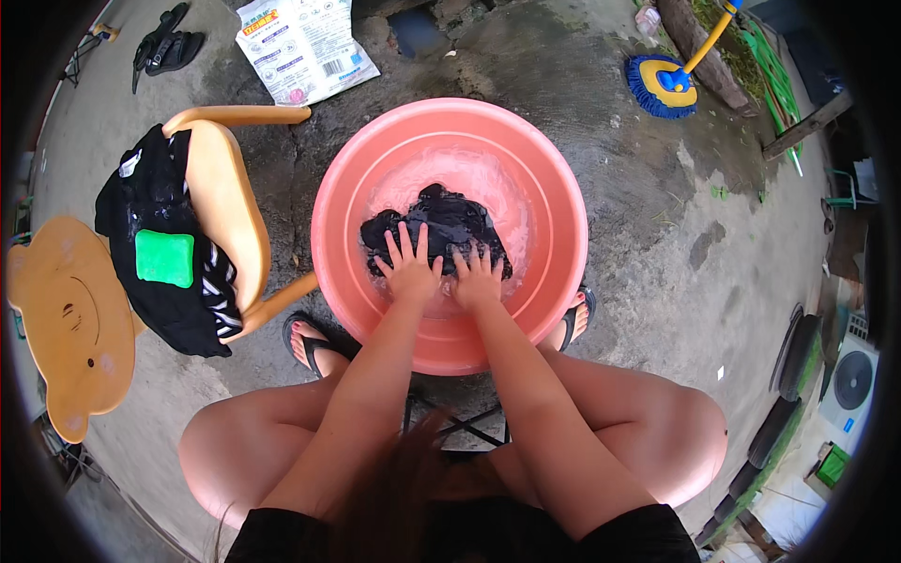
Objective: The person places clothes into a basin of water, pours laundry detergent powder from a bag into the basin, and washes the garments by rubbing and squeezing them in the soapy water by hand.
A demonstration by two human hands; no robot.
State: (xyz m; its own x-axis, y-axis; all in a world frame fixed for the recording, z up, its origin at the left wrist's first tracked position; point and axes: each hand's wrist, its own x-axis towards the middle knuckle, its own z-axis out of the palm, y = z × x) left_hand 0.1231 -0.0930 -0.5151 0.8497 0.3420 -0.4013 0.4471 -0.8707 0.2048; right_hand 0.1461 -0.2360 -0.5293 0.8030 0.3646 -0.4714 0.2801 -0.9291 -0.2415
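Both of my hands press down on a wet black garment (460,218) bunched up in a large pink basin (328,216). Some soapy-looking water lies in the basin around the cloth. My left hand (411,274) rests on the left part of the garment, fingers spread. Flat on its right part is my right hand (479,281), its fingers also stretched out and slightly apart. Neither hand grips anything. Parts of the cloth under my palms are hidden.
Left of the basin stands a tan bear-shaped chair (225,188) with black clothing (169,305) and a green soap bar (165,259) on it. Beyond are a white bag (310,47) and black sandals (174,52). A blue-yellow brush (664,86) lies at the far right.
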